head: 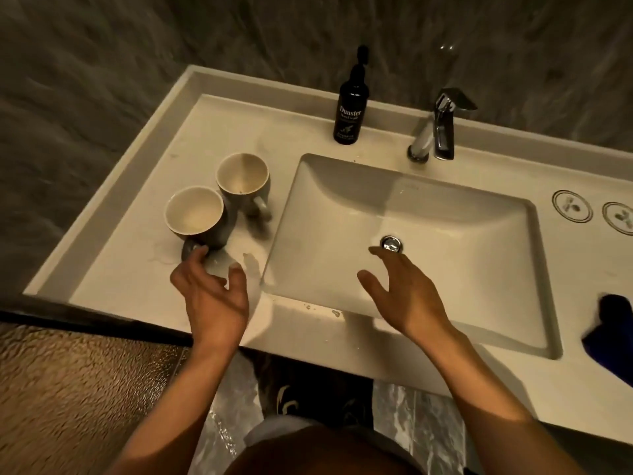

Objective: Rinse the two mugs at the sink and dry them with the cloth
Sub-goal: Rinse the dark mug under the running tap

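While your left hand [213, 296] spreads its fingers, gripping nothing, fingertips touch the near mug [196, 216] handle | far mug [244, 178] just behind, both left of sink [404, 255] | right hand [404, 296] spread over basin, holding nothing | cloth [613, 337] cut off at right edge; near handle partly hidden.
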